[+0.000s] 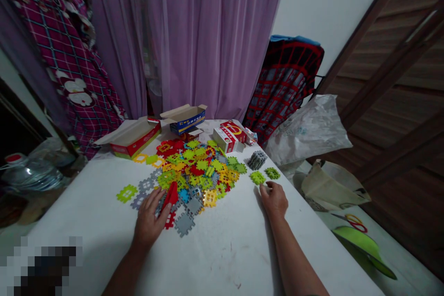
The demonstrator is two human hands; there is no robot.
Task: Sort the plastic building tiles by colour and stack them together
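My left hand (150,216) is at the near left edge of a heap of plastic interlocking tiles (194,166). A red tile (171,193) stands tilted between its thumb and fingers. Flat grey tiles (185,223) and a yellow window tile (210,198) lie just to its right. My right hand (275,201) rests on the table to the right, its fingers curled in; whatever is in them, if anything, is hidden. Just beyond its fingertips lie two green tile pieces (257,177), the farther one (272,173) to the right. A stack of grey tiles (257,160) stands behind them.
Open cardboard boxes, one red and green (138,141) and one blue (187,122), stand at the back of the white table (222,249). A red and white box (227,136) is at the back right. Beyond the right edge are a plastic bag (308,129) and scissors (355,222).
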